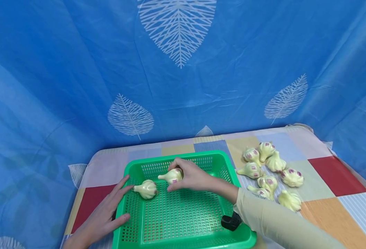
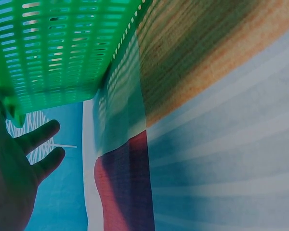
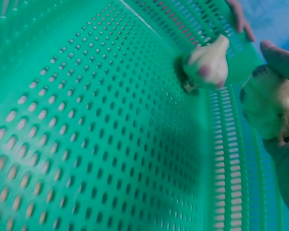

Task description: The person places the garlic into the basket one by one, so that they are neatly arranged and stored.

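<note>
Over the green basket [image 1: 176, 215] | garlic bulb [image 1: 171, 176] pinched in right hand [image 1: 193, 175], stem toward left hand [image 1: 102, 211] | left hand spread at basket's edge, gripping nothing | second bulb [image 1: 147, 189] nearer left hand

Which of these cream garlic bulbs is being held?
The purple-marked cream garlic bulb pinched by the right hand above the green plastic basket; another bulb lies inside, the rest lie on patchwork cloth.

Right hand [image 1: 193, 175] pinches 1 garlic bulb [image 1: 172, 176] over green basket [image 1: 183, 216].
</note>
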The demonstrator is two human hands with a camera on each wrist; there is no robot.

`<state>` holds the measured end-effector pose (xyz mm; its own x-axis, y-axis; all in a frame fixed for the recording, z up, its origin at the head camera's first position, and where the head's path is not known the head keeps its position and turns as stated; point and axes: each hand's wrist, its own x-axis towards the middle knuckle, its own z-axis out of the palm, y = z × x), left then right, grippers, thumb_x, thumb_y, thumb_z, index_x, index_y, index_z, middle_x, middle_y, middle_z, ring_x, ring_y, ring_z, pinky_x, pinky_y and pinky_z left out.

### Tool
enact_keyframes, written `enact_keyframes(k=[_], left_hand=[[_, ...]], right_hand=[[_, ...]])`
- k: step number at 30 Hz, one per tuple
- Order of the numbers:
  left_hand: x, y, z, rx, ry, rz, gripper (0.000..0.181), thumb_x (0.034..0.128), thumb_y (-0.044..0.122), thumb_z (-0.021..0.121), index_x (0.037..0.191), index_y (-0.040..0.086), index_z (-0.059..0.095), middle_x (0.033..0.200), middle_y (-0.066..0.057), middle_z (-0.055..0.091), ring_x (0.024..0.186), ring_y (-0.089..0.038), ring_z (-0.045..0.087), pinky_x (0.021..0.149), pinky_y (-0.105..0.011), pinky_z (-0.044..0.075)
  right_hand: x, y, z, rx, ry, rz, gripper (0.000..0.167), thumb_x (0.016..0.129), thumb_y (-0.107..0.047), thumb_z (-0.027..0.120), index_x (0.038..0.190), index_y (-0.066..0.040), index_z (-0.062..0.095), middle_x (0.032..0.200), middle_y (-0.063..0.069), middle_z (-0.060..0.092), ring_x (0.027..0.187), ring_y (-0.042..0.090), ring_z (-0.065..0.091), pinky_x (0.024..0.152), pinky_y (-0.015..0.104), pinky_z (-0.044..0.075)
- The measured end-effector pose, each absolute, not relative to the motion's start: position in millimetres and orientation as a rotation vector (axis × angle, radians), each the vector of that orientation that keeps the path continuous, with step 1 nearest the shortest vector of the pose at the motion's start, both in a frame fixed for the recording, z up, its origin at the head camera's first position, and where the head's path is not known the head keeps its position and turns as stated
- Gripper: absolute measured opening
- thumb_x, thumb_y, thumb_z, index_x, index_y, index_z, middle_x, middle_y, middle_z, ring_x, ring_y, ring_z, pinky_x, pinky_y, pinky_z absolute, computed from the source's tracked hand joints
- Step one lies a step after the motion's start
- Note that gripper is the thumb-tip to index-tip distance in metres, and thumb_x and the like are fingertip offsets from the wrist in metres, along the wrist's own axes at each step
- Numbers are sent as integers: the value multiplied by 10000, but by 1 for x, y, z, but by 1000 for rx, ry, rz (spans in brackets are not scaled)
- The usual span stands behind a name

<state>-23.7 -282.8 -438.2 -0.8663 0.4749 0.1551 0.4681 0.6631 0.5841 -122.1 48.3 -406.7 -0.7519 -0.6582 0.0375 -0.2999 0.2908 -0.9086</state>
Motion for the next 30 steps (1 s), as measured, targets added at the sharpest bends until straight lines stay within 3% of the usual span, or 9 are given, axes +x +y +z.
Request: enact_keyframes(k=[9,15,20,30], left_hand=[[-23,-282,-439,783,2859,992,751,910,282,703,1567,168,355,1675,-24,152,1456,-194,268,924,-574,524],[-23,-282,-442,783,2870,993,760,905,325,708,1564,179,359,1673,-22,155,1450,-239,281,886,-517,560],[-24,-282,-441,795,2881,976,756,905,317,707,1561,166,365,1674,-16,154,1456,-230,272,892,-542,550],[-23,-284,-444,802,2881,975,761,902,311,706,1563,164,358,1675,-27,150,1466,-200,252,919,-575,527]], right_hand=[[-127,9,-428,-1041,2245,-1387,478,765,-231,909,1098,-158,574,1053,-56,584,833,88,566,607,243,544],[-127,0,-441,-1137,2341,-1338,487,767,-239,906,1093,-143,558,1011,-55,563,825,73,532,632,200,510],[-124,0,-446,-1199,2449,-1191,523,771,-288,901,1122,-132,546,1046,-57,554,853,43,527,663,160,494],[-119,-1,-452,-1471,2656,-736,652,848,-403,815,1329,-69,527,1274,21,557,1132,102,531,943,194,461]])
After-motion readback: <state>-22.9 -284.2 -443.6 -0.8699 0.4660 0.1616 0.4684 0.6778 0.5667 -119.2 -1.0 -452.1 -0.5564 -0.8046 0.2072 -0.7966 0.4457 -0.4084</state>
